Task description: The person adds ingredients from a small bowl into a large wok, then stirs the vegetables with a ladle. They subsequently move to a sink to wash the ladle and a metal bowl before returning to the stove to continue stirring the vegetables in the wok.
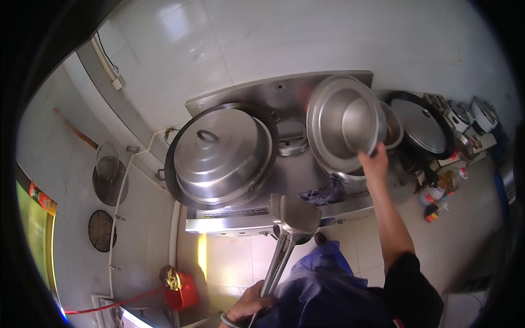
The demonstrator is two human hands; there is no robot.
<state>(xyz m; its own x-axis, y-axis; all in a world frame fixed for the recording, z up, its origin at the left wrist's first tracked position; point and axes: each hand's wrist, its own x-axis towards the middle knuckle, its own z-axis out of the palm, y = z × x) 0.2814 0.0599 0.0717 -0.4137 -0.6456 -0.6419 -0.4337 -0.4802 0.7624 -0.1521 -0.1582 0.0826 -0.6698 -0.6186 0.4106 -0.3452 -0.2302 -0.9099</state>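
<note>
My left hand (252, 301) is closed around the long handles of metal wok utensils, at least one with a broad wok-spatula head (301, 217). Their heads point up toward the stove's front edge. With my right hand (375, 164) I grip the rim of a large stainless steel basin (328, 123), tilted and slightly blurred, above the right part of the stainless steel stove (295, 172). The basin partly covers a metal vessel beneath it. A crumpled dark cloth (326, 192) lies on the stove below the basin.
A big wok (170, 180) with a domed metal lid (217, 156) occupies the stove's left. A covered black pan (426, 123), lidded pots (484, 112) and bottles (451, 182) stand at right. Strainers (108, 164) hang on the left wall above a red bin (182, 291).
</note>
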